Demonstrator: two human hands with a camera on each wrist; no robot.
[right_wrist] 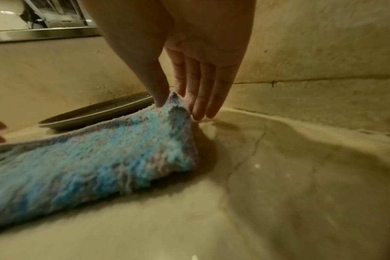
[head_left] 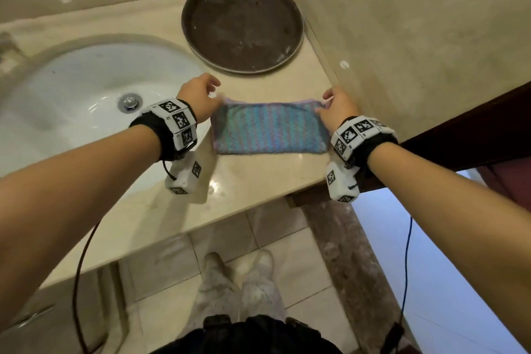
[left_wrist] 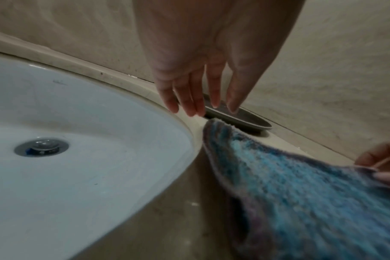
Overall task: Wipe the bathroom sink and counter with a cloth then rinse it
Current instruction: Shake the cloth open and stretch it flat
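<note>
Right grip: thumb and forefinger are pinching the far right corner of the cloth, lifting that corner a little off the tabletop; the other fingers are hanging straight, tips just above the stone.

Left grip: fingers are hanging straight and slightly spread, holding nothing. The left wrist view is showing the tips just above the far left corner of the cloth, apart from it. In the head view the left grip looks close to that corner, contact cannot be told there.

The cloth is a blue and purple knitted rectangle, folded, lying flat on the beige stone tabletop apart from the raised corner. It is stretching between the two hands, long side running 9 to 3 o'clock. The right grip is sitting at its 2 o'clock corner.

Sink: white oval basin set into the tabletop, at 9 o'clock of the cloth, rim just beside the cloth's left edge. Chrome drain plug is sitting in the bowl.

Round dark tray is lying on the tabletop at 12 o'clock of the cloth, near it but not touching, in the corner where the two beige walls meet.

Both wrists are carrying black straps with white marker blocks.
</note>
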